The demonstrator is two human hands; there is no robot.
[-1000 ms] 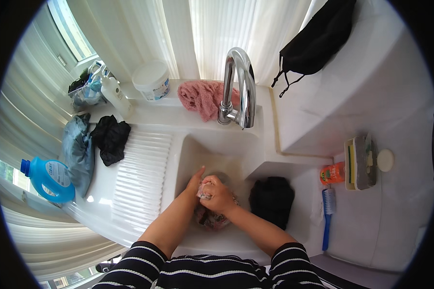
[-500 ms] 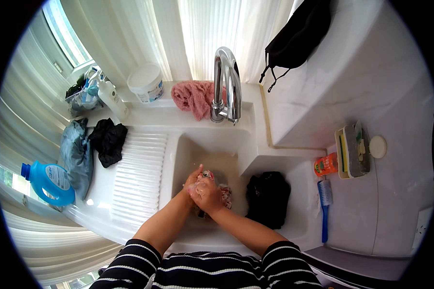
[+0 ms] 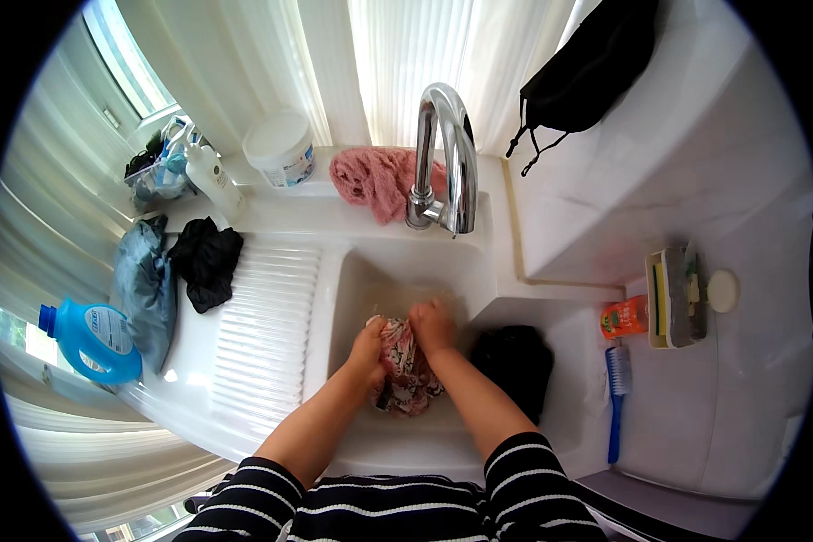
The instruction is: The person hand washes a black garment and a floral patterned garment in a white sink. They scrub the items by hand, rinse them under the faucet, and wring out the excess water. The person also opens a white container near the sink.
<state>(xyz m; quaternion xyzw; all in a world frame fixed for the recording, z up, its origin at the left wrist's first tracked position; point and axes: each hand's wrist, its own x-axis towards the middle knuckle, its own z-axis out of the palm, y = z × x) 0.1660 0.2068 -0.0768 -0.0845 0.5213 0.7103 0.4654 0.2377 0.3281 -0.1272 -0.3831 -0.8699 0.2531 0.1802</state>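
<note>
In the basin of a white sink point(image 3: 352, 271), a wet, crumpled cloth with a pink, black and cream pattern point(image 3: 405, 366) lies between my hands. My left hand point(image 3: 368, 350) is closed on its upper left edge. My right hand point(image 3: 434, 327) grips the cloth's upper right side, its fingers curled. The cloth's lower part hangs in a bunch toward the near side of the basin. Murky water point(image 3: 397, 300) shows beyond my hands. Just right of my right forearm lies a black bundle of cloth point(image 3: 515, 366).
A chrome faucet point(image 3: 461, 163) arches behind the basin, beside a pink towel point(image 3: 379, 181). Left are a ribbed washboard point(image 3: 266, 325), dark clothes point(image 3: 206, 262) and a blue detergent jug point(image 3: 95, 341). On the right are a blue-handled brush point(image 3: 616, 397), an orange container point(image 3: 625, 318) and a sponge holder point(image 3: 676, 303).
My hands were pressed together around the cloth. They have now moved apart, the right one going right and away from me, and the patterned cloth is spread out between them.
</note>
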